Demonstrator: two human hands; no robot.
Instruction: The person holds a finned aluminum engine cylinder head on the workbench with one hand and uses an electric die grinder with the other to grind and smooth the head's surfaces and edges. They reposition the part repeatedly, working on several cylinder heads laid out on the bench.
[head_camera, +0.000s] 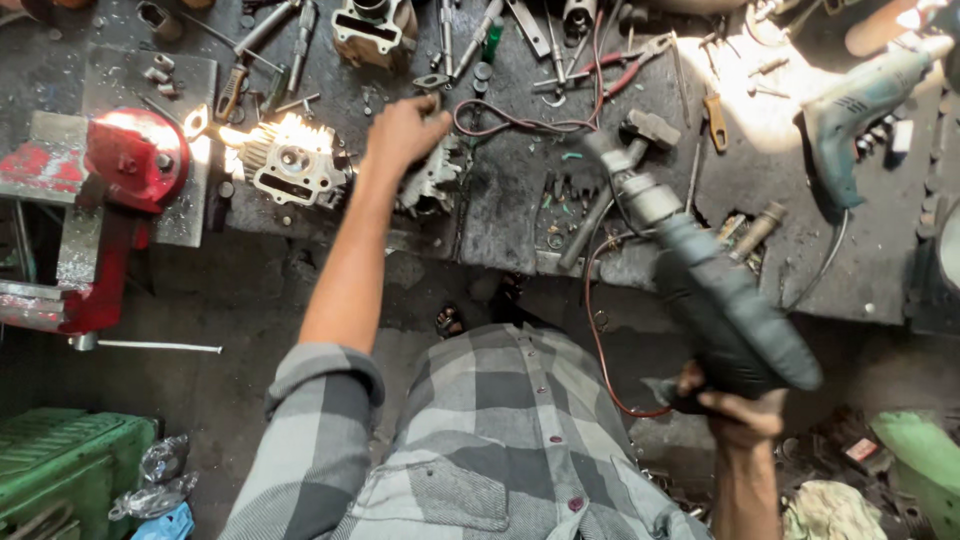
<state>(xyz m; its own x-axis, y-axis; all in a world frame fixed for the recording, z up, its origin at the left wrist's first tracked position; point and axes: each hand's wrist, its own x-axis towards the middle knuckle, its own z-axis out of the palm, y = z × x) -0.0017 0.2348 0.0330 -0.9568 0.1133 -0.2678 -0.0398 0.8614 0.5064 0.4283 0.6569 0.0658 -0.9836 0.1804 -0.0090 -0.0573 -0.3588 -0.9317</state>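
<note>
Head view, looking down on a grimy workbench (520, 215) from a standing position.

Left hand (403, 132): extended over the bench at 11 o'clock, fingers curled down onto a small finned engine part (432, 178). It touches the part at its upper edge; whether it has a firm grasp cannot be told, as the fingertips are hidden.

Right hand (738, 405): at 4 o'clock, closed around the handle of a dark green electric drill (715, 290). The drill is raised off the bench, its chuck (628, 185) pointing toward 11 o'clock, near the engine part but apart from it. A red cable (600, 345) loops from the drill's base up across the bench.

Surroundings: a second cylinder head (290, 165), brightly sunlit, lies just beside the left hand at 9 o'clock. A red bench vise (125, 165) stands at the bench's left edge. A hammer (620, 170) lies under the drill's nose. A teal drill (850, 115) rests at 2 o'clock. Pliers (625, 62) and loose wrenches lie scattered at 12 o'clock. A green crate (65, 460) sits on the floor at 8 o'clock.
</note>
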